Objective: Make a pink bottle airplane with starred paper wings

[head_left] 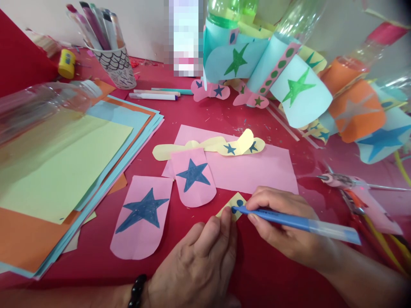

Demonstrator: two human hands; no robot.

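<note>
My right hand [285, 222] is closed around a blue marker [282, 219], its tip on a small yellow paper strip [241, 199] that bears dark blue dots. With fingers stretched out together, my left hand [205, 252] presses the strip down on the table. Left of the hands lie two pink paper pieces with rounded ends, a larger one [135, 246] and a smaller one [195, 199], each with a blue star. Behind them a wavy yellow paper cutout [210, 144] with blue stars rests on a pink sheet [257, 171].
Stacked coloured sheets [70, 171] with a clear plastic bottle [41, 107] on top lie at left. A cup of markers [112, 64], loose markers [154, 96] and a yellow tub [67, 63] stand behind. Decorated bottles [257, 72] fill the back right, near a pink glue gun [359, 199].
</note>
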